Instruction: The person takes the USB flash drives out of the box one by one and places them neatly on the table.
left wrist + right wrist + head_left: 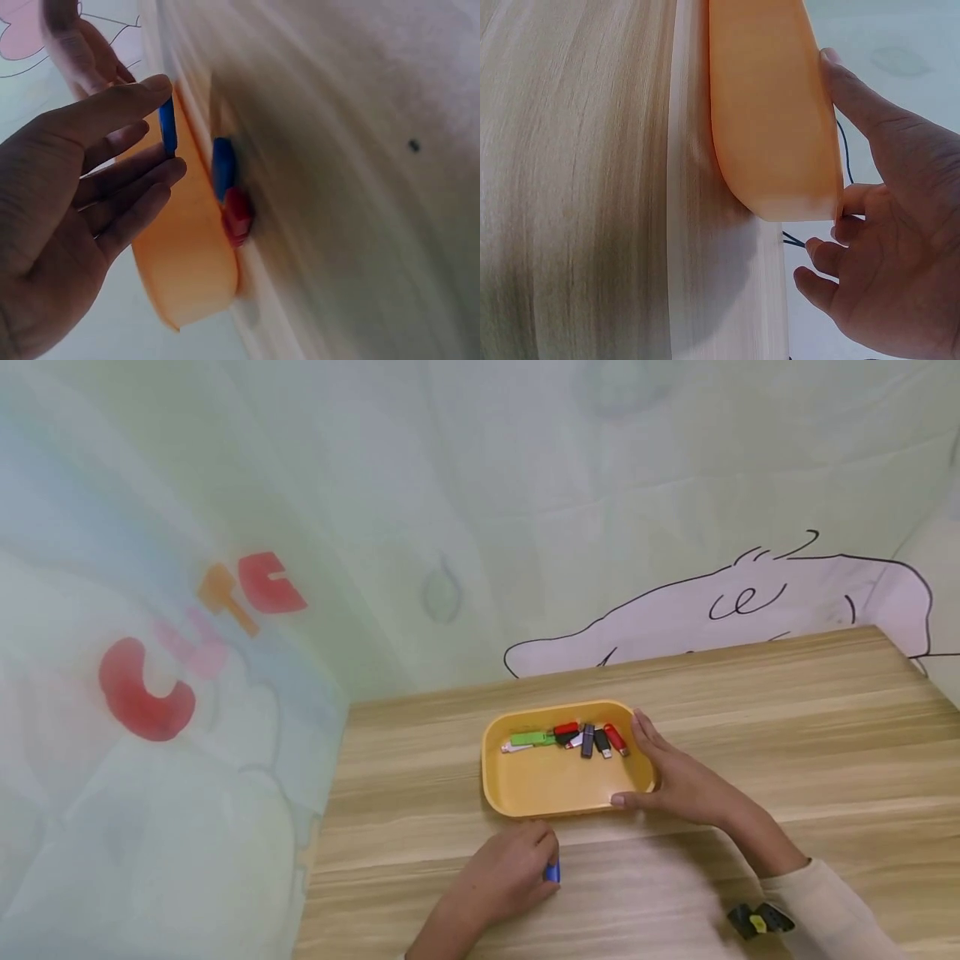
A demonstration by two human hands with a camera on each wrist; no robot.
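Observation:
My left hand [510,872] is just in front of the yellow plastic box [555,806]. Its thumb and fingers pinch a blue USB stick [169,127], seen edge-on in the left wrist view. Another blue stick [223,166] and a red stick [238,215] lie on the table against the box's near side; the left hand hides them in the head view. My right hand [686,785] grips the box's right end, thumb on the front rim and fingers at the far corner. Inside, along the back, lie a green USB stick [528,738], a red one [616,739] and several others.
The box stands on a wood-grain table [787,727] whose back edge meets a printed cloth [465,527]. A black wrist mount [759,922] with a yellow spot is at the right sleeve [817,902].

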